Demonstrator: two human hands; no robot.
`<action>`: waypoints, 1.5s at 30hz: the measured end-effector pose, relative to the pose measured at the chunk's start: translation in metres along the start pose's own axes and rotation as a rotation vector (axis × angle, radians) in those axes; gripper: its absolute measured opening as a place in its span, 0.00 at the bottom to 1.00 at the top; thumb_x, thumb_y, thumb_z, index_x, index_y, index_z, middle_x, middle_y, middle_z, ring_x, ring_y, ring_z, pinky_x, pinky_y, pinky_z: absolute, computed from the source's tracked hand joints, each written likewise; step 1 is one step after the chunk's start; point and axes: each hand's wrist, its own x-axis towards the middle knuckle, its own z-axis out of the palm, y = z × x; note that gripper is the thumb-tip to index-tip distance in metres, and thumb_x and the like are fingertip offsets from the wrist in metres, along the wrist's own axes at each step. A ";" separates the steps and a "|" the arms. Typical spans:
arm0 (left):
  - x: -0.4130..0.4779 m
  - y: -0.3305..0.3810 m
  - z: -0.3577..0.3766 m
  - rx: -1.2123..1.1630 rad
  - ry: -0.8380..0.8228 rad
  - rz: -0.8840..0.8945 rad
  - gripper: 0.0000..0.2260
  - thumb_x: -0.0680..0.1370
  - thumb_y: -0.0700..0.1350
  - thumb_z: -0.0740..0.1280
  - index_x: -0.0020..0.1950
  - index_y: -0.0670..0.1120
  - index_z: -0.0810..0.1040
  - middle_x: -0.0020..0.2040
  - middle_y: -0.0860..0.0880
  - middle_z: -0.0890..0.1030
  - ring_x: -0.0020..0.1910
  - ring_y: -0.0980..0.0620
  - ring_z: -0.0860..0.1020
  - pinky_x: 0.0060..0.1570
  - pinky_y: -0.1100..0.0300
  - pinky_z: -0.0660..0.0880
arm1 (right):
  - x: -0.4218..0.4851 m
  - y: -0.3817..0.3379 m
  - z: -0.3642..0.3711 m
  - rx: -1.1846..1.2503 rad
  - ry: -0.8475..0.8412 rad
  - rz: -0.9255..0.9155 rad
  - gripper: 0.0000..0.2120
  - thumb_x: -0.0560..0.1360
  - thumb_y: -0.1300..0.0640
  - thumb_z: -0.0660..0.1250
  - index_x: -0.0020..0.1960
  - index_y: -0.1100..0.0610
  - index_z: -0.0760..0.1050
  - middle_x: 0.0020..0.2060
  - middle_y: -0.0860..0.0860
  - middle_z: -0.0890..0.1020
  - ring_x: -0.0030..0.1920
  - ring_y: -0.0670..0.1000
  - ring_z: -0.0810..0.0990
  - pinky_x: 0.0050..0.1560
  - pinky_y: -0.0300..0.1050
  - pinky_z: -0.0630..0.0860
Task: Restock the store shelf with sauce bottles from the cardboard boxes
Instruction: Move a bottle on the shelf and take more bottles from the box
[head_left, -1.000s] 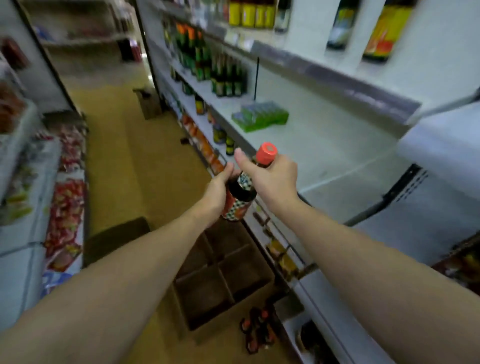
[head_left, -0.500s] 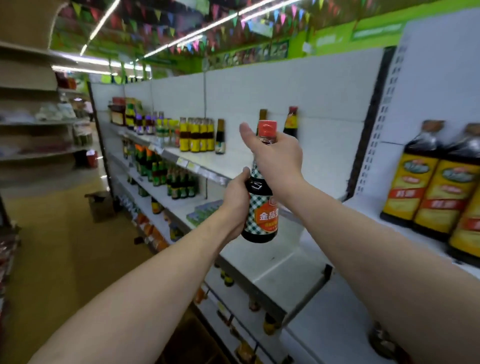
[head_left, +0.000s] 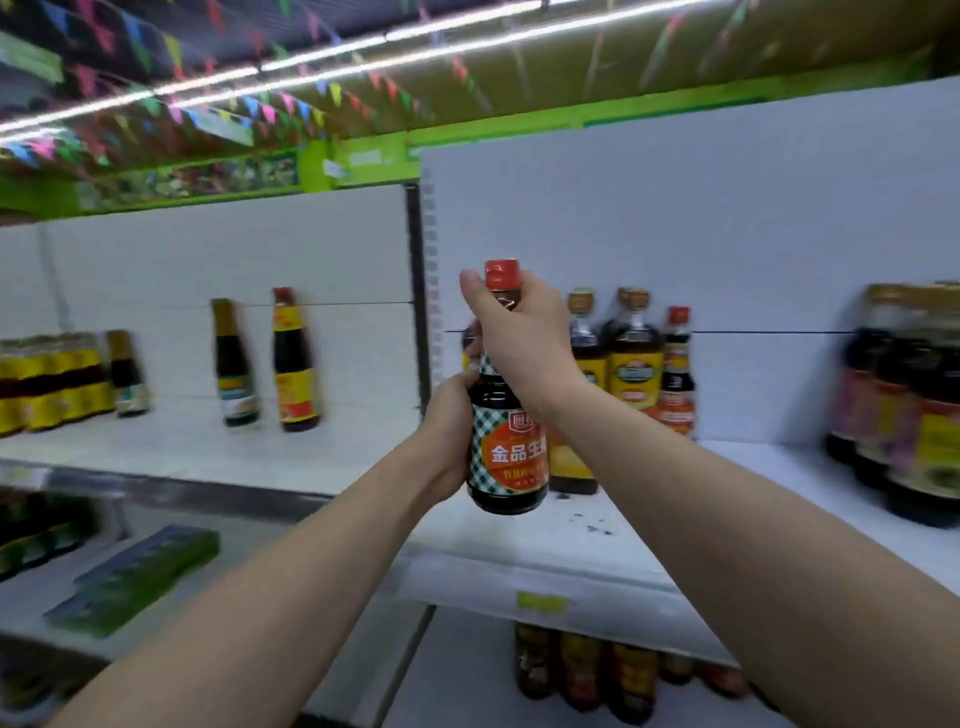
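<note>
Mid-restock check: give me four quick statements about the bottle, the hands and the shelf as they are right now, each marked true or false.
1. Both hands hold the sauce bottle: the left hand grips its body, the right hand grips its neck. True.
2. Its top is green. False: the cap is red.
3. It is held upside down. False: it is roughly upright, cap up.
4. Yellow-labelled bottles stand on the shelf behind it. True.
</note>
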 end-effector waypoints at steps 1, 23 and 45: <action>0.004 -0.006 0.017 -0.001 -0.042 -0.005 0.18 0.85 0.49 0.56 0.47 0.42 0.81 0.38 0.43 0.84 0.34 0.45 0.83 0.41 0.54 0.80 | 0.003 0.004 -0.018 -0.026 0.040 0.005 0.19 0.78 0.40 0.69 0.45 0.57 0.77 0.32 0.50 0.81 0.33 0.54 0.84 0.45 0.57 0.83; 0.060 -0.093 0.183 0.748 -0.361 0.311 0.22 0.76 0.38 0.74 0.67 0.50 0.77 0.60 0.51 0.81 0.56 0.50 0.82 0.56 0.49 0.83 | 0.021 0.097 -0.233 -0.310 0.419 0.143 0.19 0.79 0.41 0.68 0.45 0.59 0.77 0.35 0.53 0.82 0.37 0.59 0.84 0.45 0.61 0.82; 0.097 -0.077 0.210 0.952 -0.080 0.773 0.31 0.74 0.38 0.75 0.75 0.49 0.70 0.71 0.47 0.74 0.70 0.47 0.71 0.67 0.55 0.70 | 0.004 0.137 -0.320 -0.456 -0.143 0.509 0.40 0.72 0.50 0.77 0.79 0.52 0.63 0.64 0.56 0.79 0.59 0.54 0.81 0.62 0.57 0.80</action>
